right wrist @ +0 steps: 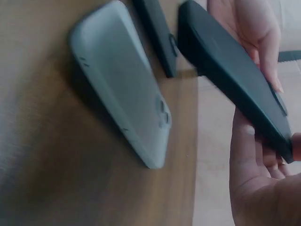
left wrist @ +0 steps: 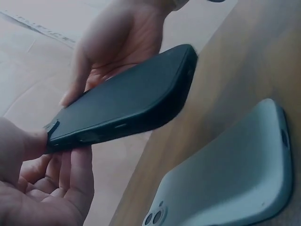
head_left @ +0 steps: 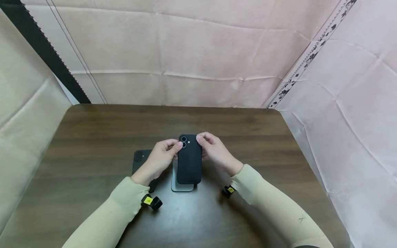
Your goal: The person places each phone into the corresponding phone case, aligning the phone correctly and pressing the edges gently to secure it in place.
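A black phone point(head_left: 190, 165), back side up with two ringed camera lenses at its upper left, is held between both hands above the table. My left hand point(head_left: 159, 158) pinches its upper left edge, thumb beside the lenses and fingers underneath. The upper right corner is pinched by my right hand point(head_left: 218, 151), whose thumb lies on the back. Under it a pale grey-green phone point(right wrist: 117, 70) lies on the table, lens side up, mostly covered in the head view. Another black phone point(head_left: 141, 156) lies to the left, partly hidden behind my left hand and wrist.
The brown wood-grain table point(head_left: 248, 134) has rounded far corners. Creased pale cloth point(head_left: 201, 51) hangs behind it and on both sides. Each wrist wears a small black camera point(head_left: 152, 201) with a yellow label.
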`<action>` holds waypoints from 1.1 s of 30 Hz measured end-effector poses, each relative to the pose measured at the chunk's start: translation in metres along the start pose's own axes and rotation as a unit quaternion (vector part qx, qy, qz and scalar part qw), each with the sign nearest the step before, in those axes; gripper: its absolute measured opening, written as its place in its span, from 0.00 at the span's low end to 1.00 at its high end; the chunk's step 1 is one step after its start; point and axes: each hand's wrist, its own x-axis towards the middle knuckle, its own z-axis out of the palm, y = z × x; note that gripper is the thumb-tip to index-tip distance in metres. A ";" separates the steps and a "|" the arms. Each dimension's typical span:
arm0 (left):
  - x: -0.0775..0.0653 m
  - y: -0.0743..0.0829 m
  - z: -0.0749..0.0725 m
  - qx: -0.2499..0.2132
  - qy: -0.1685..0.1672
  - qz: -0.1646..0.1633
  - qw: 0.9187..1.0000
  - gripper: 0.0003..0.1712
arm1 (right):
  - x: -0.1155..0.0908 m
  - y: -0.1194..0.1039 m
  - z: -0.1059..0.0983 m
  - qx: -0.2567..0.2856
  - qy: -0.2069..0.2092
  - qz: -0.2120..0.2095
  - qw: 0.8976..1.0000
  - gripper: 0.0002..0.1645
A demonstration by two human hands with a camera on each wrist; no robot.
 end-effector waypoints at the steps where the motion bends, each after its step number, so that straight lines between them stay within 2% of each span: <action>1: -0.001 0.000 0.000 0.003 0.001 -0.003 1.000 0.17 | 0.002 -0.001 0.000 0.005 0.002 -0.001 1.000 0.18; 6: -0.003 0.005 0.002 0.009 0.007 -0.004 1.000 0.15 | 0.006 -0.007 0.001 0.015 0.007 -0.002 1.000 0.13; 12: -0.002 0.004 -0.001 -0.015 0.017 -0.016 1.000 0.17 | 0.009 -0.006 0.004 0.031 0.007 0.019 0.999 0.14; 19: -0.002 0.002 -0.007 -0.061 0.075 -0.017 0.995 0.21 | 0.000 0.005 0.003 0.013 -0.090 0.034 0.995 0.17; 22: -0.002 0.002 -0.008 -0.065 0.087 -0.015 0.994 0.24 | -0.005 0.011 0.005 0.007 -0.098 0.020 0.995 0.16; 25: -0.002 0.000 -0.008 -0.059 0.066 -0.014 0.996 0.26 | -0.006 0.014 0.007 0.018 -0.078 0.008 0.997 0.16; 29: -0.005 -0.006 -0.008 -0.035 0.006 -0.019 0.999 0.22 | -0.006 0.014 0.007 0.038 -0.042 0.010 0.998 0.15; 33: -0.005 -0.008 -0.008 -0.019 -0.018 -0.016 1.000 0.17 | -0.006 0.012 0.003 0.056 -0.039 0.016 0.998 0.16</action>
